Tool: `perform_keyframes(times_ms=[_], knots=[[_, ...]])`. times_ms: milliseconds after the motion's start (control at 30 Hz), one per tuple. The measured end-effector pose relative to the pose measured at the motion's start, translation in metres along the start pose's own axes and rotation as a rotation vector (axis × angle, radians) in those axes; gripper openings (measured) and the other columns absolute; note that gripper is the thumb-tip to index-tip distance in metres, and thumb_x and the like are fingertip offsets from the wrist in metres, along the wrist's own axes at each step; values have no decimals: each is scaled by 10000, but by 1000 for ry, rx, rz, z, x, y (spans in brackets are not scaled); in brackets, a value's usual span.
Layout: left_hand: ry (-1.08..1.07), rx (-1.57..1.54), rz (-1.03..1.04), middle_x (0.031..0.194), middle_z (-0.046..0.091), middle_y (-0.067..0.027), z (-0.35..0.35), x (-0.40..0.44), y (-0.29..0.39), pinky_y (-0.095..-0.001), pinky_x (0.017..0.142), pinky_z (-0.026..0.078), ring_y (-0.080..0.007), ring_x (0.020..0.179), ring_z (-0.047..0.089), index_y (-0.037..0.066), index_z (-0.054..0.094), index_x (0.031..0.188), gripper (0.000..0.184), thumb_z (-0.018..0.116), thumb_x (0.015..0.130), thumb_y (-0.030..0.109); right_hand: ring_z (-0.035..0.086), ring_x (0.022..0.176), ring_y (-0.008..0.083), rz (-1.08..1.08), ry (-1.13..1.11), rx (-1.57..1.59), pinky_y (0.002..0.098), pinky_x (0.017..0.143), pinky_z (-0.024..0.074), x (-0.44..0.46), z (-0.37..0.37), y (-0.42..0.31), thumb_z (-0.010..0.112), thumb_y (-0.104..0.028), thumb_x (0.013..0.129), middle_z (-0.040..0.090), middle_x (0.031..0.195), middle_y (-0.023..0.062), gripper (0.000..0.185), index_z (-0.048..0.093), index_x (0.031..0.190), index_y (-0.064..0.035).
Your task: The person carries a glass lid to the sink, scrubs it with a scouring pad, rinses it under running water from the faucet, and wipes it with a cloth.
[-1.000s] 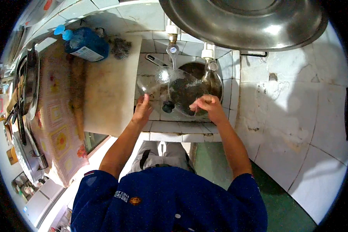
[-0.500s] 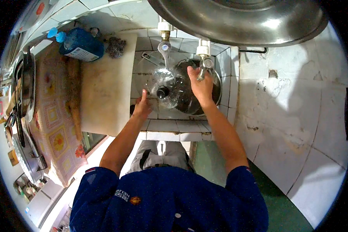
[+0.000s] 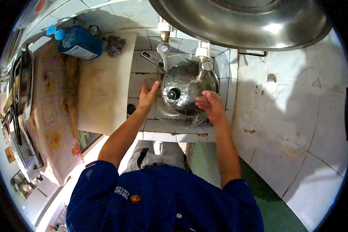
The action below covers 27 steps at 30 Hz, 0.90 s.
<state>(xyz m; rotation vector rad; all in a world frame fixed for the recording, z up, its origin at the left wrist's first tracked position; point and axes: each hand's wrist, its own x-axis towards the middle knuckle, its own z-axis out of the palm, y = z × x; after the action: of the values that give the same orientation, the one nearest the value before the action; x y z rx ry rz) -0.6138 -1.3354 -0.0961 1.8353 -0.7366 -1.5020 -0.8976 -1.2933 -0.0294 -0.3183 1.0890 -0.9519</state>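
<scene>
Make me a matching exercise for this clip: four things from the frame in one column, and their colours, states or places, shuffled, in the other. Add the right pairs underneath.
Column one
1. glass lid
2. left hand
3. plastic bottle
4. scourer

Column two
A. blue, with a white label
B. transparent, with a black knob
C. grey and tangled
D. bare, at the left edge of the glass lid

Right pairs: 1-B, 2-D, 3-A, 4-C
</scene>
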Motion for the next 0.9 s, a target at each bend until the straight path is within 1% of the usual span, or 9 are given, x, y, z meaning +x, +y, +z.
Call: perform_keyframes(times_ms=[67, 167, 300, 400, 467, 600, 700, 833, 900], knots=[[3, 176, 55, 1345, 430, -261, 8, 22, -17, -423, 1035, 345, -352, 1270, 415, -61, 382, 1351, 903, 635, 796, 604, 693, 840, 279, -53, 31, 25, 353, 710, 572, -6, 1, 5, 597, -307, 925, 701, 944, 146, 246, 619, 1044, -93], [52, 600, 688, 1444, 342, -238, 31, 9, 23, -516, 1091, 239, -476, 1321, 294, 68, 375, 1411, 708, 550, 884, 507, 686, 808, 256, -125, 114, 70, 341, 684, 562, -7, 1, 10, 604, -302, 921, 695, 894, 126, 239, 627, 992, -76], [-29, 833, 814, 1437, 361, -218, 66, 5, 66, -550, 1093, 217, -488, 1318, 293, 120, 392, 1411, 714, 566, 856, 535, 645, 717, 204, -176, 169, 167, 342, 646, 537, -3, -6, 27, 591, -280, 933, 645, 796, 75, 221, 610, 959, -61], [-294, 963, 1035, 1442, 371, -186, 94, -5, 86, -601, 1093, 179, -474, 1335, 289, 196, 425, 1397, 684, 575, 830, 546, 631, 714, 194, -210, 184, 197, 352, 658, 527, -7, -2, 33, 593, -271, 932, 626, 776, 61, 212, 605, 946, -61], [-374, 1059, 1400, 1435, 397, -149, 121, -17, 84, -640, 1086, 154, -446, 1341, 306, 225, 447, 1384, 662, 595, 808, 516, 634, 729, 197, -213, 178, 196, 357, 670, 526, -9, 5, 36, 598, -268, 929, 629, 781, 63, 208, 605, 945, -60], [-581, 1350, 1771, 1388, 454, -163, 138, -26, 107, -664, 1072, 161, -415, 1342, 329, 258, 496, 1343, 590, 589, 807, 489, 647, 748, 210, -267, 168, 228, 352, 667, 516, -8, 8, 46, 626, -273, 908, 663, 816, 92, 223, 612, 972, -60], [-498, 1190, 1589, 1334, 497, -174, 141, 34, 91, -630, 1019, 283, -386, 1277, 409, 292, 556, 1272, 425, 521, 866, 415, 652, 744, 213, -297, 165, 229, 349, 664, 512, -11, 8, 47, 632, -275, 902, 677, 832, 102, 229, 617, 979, -59], [-372, 1119, 1328, 1269, 526, -198, 100, 94, 94, -542, 878, 421, -409, 1138, 480, 215, 572, 1238, 384, 547, 883, 359, 660, 755, 221, -387, 188, 211, 353, 670, 528, -8, 0, 48, 631, -266, 901, 682, 835, 96, 225, 619, 970, -52], [-316, 765, 1335, 1137, 593, -172, 74, 90, 92, -449, 802, 455, -345, 1012, 550, 124, 579, 1174, 405, 595, 875, 397, 663, 759, 223, -393, 192, 209, 352, 674, 539, -9, -4, 44, 624, -266, 905, 680, 829, 92, 225, 619, 969, -51]])
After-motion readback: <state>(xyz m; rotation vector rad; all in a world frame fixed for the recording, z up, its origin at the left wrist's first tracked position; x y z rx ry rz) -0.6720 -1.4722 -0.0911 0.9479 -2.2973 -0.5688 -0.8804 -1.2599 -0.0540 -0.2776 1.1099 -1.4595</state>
